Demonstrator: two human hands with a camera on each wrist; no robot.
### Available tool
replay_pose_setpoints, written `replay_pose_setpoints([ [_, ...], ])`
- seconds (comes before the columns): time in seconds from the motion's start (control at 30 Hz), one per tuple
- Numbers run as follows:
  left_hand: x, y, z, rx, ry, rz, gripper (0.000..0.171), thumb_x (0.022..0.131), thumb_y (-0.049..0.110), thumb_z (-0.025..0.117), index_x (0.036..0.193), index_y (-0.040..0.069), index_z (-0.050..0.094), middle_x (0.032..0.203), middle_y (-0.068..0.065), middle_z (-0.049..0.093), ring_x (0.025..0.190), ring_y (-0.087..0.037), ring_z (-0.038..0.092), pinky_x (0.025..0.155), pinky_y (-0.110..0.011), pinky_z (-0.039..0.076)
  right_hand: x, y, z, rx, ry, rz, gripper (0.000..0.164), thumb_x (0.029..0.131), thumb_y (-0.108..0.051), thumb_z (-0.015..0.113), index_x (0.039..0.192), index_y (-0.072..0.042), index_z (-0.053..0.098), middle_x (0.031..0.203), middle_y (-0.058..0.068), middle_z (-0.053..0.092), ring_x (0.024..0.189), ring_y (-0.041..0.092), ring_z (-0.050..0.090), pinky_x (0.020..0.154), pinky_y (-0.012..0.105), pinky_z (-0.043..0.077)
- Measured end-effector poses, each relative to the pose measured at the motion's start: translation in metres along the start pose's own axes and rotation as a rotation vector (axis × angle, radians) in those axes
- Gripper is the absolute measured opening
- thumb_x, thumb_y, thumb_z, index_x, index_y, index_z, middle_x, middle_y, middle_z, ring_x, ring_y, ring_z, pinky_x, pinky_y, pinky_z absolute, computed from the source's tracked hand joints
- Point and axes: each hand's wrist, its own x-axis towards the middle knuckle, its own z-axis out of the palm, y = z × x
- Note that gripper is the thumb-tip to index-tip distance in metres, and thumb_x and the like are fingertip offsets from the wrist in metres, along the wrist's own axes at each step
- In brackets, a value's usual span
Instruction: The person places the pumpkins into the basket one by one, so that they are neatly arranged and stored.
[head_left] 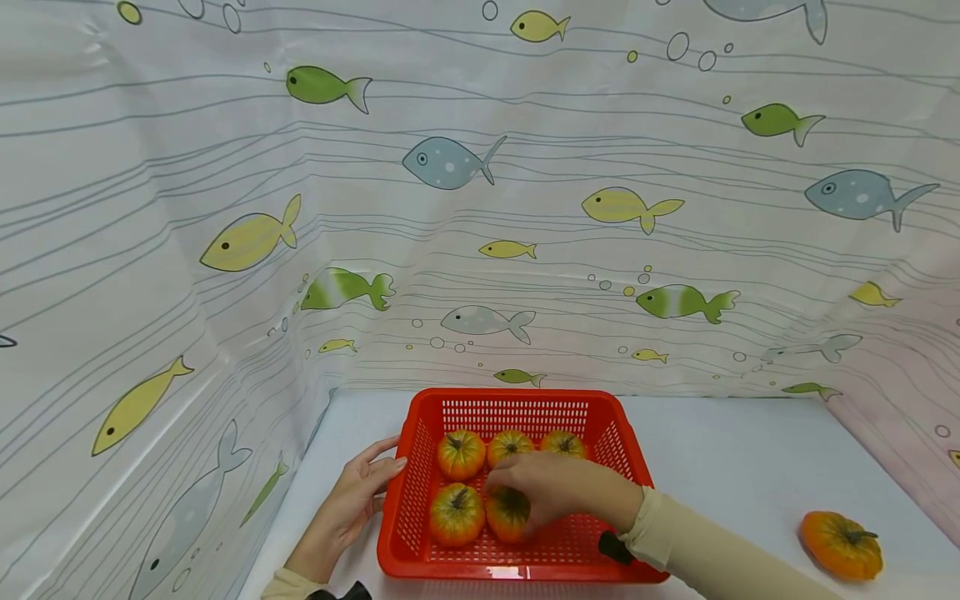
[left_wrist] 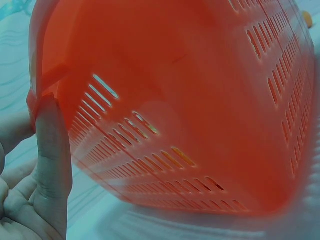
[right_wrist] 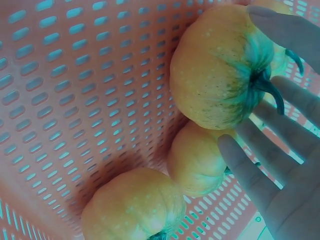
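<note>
A red plastic basket (head_left: 450, 569) with slotted walls holds several small orange-and-green pumpkins. My left hand (head_left: 352, 500) grips the basket's left rim; in the left wrist view the fingers (left_wrist: 52, 165) meet the rim beside the slotted wall. Over the front row, my right hand (head_left: 551, 487) reaches into the basket and holds a pumpkin (head_left: 507, 518), thumb and fingers around it. Its green stem shows between the fingers in the right wrist view. Left of it sits another pumpkin (head_left: 457, 518). Three pumpkins form the back row, including one (head_left: 461, 455) at the left.
A lone pumpkin (head_left: 842, 546) lies on the white table (head_left: 720, 475), right of the basket and beyond my right forearm. Behind the table hangs a white curtain (head_left: 555, 125) printed with fish, which also runs along both sides.
</note>
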Motion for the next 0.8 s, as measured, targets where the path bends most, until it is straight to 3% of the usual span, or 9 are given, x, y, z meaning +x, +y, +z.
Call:
replay_pose_setpoints([
  [0.47, 0.003, 0.0, 0.0, -0.003, 0.025, -0.004, 0.066, 0.104, 0.023, 0.063, 0.159, 0.007, 0.03, 0.111, 0.003, 0.075, 0.092, -0.011, 0.076, 0.077, -0.028, 0.064, -0.014, 0.002, -0.018, 0.03, 0.044, 0.041, 0.061, 0.079, -0.041, 0.09, 0.132, -0.03, 0.065, 0.134, -0.01, 0.066, 0.12, 0.007, 0.063, 0.1, 0.03, 0.057],
  [0.8, 0.003, 0.0, 0.001, -0.001, 0.027, -0.012, 0.066, 0.104, 0.023, 0.062, 0.159, 0.008, 0.029, 0.111, 0.003, 0.075, 0.092, -0.011, 0.076, 0.079, -0.029, 0.064, -0.032, 0.007, -0.033, 0.048, 0.079, 0.142, 0.066, 0.08, -0.038, 0.089, 0.14, -0.027, 0.062, 0.148, -0.003, 0.06, 0.137, 0.022, 0.057, 0.112, 0.045, 0.051],
])
